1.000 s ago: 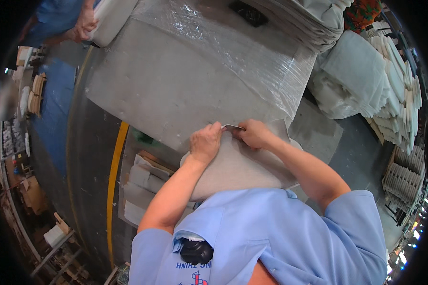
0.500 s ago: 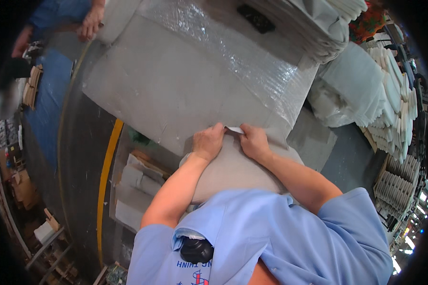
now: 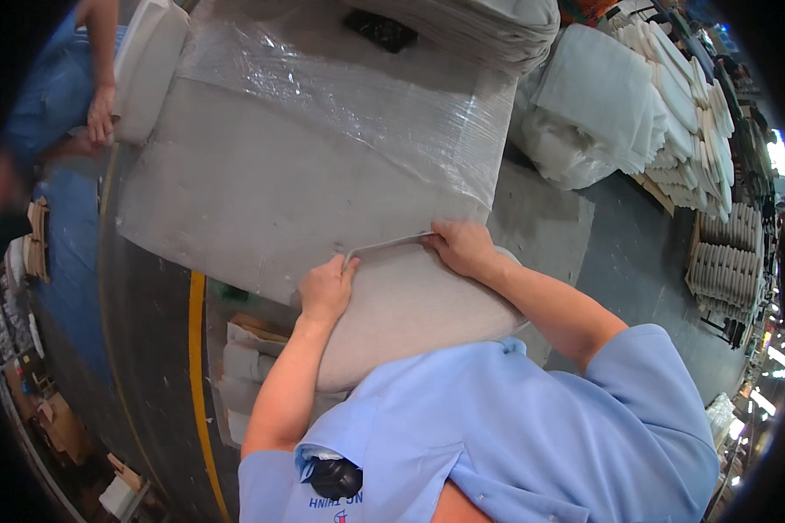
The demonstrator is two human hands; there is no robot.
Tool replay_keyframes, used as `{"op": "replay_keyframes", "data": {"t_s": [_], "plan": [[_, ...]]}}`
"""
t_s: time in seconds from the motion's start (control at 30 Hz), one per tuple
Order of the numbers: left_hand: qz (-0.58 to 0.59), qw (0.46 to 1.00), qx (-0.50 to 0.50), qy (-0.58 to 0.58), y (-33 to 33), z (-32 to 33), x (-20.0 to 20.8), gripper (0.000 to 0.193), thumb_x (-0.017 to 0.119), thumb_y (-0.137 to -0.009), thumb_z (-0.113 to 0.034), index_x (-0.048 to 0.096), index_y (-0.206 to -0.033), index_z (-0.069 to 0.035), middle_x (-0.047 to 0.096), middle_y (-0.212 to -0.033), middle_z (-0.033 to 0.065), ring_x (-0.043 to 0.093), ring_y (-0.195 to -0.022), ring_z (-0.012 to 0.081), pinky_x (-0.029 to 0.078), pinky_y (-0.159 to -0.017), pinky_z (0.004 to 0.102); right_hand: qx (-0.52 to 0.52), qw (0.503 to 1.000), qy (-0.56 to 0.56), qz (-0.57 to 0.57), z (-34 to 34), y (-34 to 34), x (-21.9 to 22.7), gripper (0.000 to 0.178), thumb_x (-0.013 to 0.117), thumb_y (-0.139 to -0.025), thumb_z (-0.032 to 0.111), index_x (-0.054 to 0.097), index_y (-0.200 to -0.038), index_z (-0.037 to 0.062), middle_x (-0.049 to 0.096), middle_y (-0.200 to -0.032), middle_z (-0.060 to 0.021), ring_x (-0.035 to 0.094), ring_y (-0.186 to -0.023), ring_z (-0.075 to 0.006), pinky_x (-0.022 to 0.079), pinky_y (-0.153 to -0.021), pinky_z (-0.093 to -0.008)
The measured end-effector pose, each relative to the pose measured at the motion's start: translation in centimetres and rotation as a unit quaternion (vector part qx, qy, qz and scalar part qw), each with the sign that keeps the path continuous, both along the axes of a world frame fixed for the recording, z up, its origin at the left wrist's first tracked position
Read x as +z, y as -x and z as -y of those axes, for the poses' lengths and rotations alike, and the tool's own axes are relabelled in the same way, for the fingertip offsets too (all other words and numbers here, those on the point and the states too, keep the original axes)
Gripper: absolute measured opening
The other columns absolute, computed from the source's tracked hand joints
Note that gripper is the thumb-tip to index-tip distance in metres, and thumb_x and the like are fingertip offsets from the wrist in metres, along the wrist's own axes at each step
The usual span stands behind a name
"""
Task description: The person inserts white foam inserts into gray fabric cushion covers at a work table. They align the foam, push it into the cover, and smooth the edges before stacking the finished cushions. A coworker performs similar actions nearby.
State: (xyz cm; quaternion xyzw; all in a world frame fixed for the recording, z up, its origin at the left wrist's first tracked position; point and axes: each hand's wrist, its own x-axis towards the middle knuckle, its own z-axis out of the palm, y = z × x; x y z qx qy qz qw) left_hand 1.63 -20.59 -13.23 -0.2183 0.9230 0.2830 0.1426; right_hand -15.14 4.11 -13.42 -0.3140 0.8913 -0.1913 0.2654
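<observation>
A light grey fabric-covered cushion [image 3: 410, 305] lies against my front, its far end on the near edge of the work table [image 3: 262, 200]. My left hand [image 3: 326, 289] pinches the left end of the cover's far edge. At the right end of that edge, my right hand [image 3: 464, 249] grips the fabric with curled fingers. The edge stretches as a thin raised line between the two hands. What lies under the cover at that edge is hidden.
Clear plastic film [image 3: 340, 96] covers the table's far part. A stack of grey covers [image 3: 488, 35] and a dark object [image 3: 380, 30] lie there. Another person's hand [image 3: 101, 113] touches a pale cushion [image 3: 148, 70] at far left. White padded pieces [image 3: 602, 96] are piled at right.
My hands have moved apart, the left one toward me and leftward, drawing the cover's edge out between them. The surroundings have shifted left in view. The other person's hand has come lower.
</observation>
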Motion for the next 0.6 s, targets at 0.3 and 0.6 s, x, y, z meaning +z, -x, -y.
{"op": "replay_keyframes", "data": {"t_s": [0.3, 0.6], "plan": [[-0.052, 0.996, -0.03, 0.059, 0.8, 0.2, -0.9, 0.04, 0.062, -0.106, -0.042, 0.066, -0.088, -0.006, 0.07, -0.077, 0.0222, 0.07, -0.077, 0.0466, 0.052, -0.067, 0.0573, -0.016, 0.995, 0.089, -0.031, 0.3, 0.8, -0.9, 0.03, 0.074, -0.098, 0.037, 0.067, -0.104, 0.0094, 0.072, -0.098, -0.016, 0.071, -0.09, -0.0428, 0.055, -0.078, -0.0545], [0.039, 0.971, -0.169, -0.164, -1.0, 0.0, 8.8, 0.05, 0.051, -0.11, -0.04, 0.058, -0.148, -0.008, 0.052, -0.158, 0.0155, 0.041, -0.151, 0.0371, 0.034, -0.12, 0.0525, 0.233, 0.939, -0.009, 0.252, -1.8, -0.8, 9.9, 0.065, 0.052, -0.109, 0.056, 0.048, -0.16, 0.0161, 0.043, -0.165, -0.016, 0.048, -0.147, -0.0389, 0.041, -0.119, -0.0546]]}}
